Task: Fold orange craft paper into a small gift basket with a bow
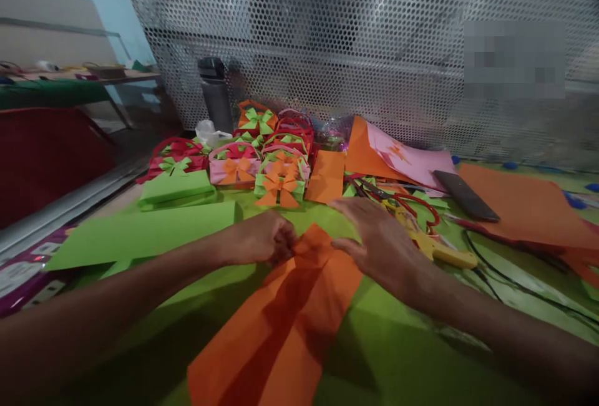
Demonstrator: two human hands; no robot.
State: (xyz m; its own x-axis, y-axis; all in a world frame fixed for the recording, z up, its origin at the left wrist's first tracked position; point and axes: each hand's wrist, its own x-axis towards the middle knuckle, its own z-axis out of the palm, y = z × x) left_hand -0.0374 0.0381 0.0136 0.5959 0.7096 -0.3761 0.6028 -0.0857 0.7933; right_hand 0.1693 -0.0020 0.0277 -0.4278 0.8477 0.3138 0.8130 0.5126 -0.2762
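Note:
A large folded piece of orange paper [290, 325] lies before me on the green table surface, creased along its length and gathered into folds at its far end. My left hand [264, 237] is closed at the far left corner of this paper, its fingers curled on the edge. On the other side, my right hand [379, 244] is held flat with fingers stretched forward and thumb apart, close by the folded end; whether it touches the paper I cannot tell. Beyond both hands stand several small paper bags [234, 169] with bows and handles.
Green sheets [154, 231] lie at the left. To the right are scissors [421, 206], a yellow glue gun [444, 253] with a black cord, a dark phone [465, 194] and orange sheets [519, 200]. A dark bottle [216, 97] stands by the perforated metal panel [318, 32] behind.

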